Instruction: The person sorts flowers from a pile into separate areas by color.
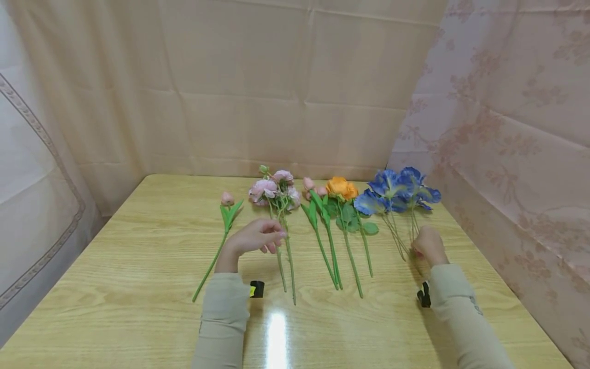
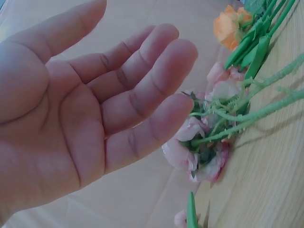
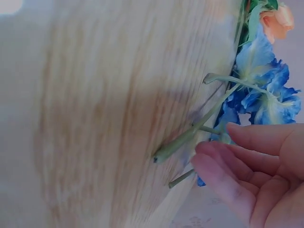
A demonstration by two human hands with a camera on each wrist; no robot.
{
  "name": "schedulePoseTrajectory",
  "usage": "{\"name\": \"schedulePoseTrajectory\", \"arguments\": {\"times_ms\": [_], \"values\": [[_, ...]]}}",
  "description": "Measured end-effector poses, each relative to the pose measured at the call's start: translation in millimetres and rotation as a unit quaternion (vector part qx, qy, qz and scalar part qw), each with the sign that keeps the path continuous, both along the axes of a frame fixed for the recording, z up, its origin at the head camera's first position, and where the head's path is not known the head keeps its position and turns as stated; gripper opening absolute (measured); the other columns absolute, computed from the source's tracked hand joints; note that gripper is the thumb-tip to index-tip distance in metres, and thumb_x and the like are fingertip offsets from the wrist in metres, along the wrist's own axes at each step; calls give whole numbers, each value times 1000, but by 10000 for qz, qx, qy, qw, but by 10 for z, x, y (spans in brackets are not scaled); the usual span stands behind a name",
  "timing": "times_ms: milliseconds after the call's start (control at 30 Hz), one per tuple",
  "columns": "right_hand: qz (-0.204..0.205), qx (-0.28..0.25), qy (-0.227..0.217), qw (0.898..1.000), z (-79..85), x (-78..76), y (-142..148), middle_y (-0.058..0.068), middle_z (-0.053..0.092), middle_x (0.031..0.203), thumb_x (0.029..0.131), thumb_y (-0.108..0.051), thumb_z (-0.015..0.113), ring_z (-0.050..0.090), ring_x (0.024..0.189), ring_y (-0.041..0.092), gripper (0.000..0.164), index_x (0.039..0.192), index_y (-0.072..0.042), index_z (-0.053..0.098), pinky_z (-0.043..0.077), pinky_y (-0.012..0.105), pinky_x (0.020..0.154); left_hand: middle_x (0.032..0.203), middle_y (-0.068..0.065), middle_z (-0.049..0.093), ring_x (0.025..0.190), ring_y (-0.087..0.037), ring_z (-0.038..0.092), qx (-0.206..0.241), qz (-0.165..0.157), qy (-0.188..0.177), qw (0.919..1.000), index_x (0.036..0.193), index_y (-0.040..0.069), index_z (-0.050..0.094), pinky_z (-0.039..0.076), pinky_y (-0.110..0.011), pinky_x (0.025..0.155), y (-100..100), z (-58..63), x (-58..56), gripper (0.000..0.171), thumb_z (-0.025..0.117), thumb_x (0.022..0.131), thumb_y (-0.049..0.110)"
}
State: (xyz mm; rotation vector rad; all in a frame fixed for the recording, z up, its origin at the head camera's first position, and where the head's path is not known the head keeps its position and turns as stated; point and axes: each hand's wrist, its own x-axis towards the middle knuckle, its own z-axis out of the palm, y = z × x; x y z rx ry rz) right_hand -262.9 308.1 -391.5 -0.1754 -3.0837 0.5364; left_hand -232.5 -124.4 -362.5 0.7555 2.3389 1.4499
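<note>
My left hand (image 1: 258, 236) hovers by the stems of the light pink flowers (image 1: 265, 190). Its fingers are loosely bent and hold nothing, with the palm in sight in the left wrist view. On the right, my right hand (image 1: 428, 245) is at the stems of the blue flowers (image 1: 389, 184). In the right wrist view its thumb and fingers stand apart beside the thin green stems (image 3: 175, 146). One stem runs behind the gap between thumb and fingers; whether the hand touches it, I cannot tell.
A single pink tulip (image 1: 227, 199) lies left of my left hand. Between the hands lie more pink tulips (image 1: 308, 184) and orange flowers (image 1: 341, 187) with green leaves. All lie on a wooden table (image 1: 138, 287). Beige curtains (image 1: 239, 97) and a patterned cloth (image 1: 516, 128) hang around it.
</note>
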Motion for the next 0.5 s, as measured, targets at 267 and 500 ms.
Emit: {"name": "schedulePoseTrajectory", "arguments": {"times_ms": [267, 500], "values": [[-292, -538, 339, 9976, 85, 60, -132, 2, 50, 47, 88, -12, 50, 48, 41, 14, 29, 63, -1, 57, 38, 28, 40, 83, -14, 60, 67, -21, 61, -396, 1213, -22, 9918, 102, -4, 57, 49, -37, 62, -136, -83, -30, 25, 51, 91, 18], [252, -1118, 543, 9919, 145, 185, -375, 19, 63, 69, 88, -12, 53, 58, 52, 23, 26, 88, 12, 63, 44, 31, 45, 85, -15, 59, 74, -24, 57, -576, 2009, 219, 9777, 102, -6, 57, 45, -28, 58, -227, -102, -48, 26, 52, 91, 17]]}}
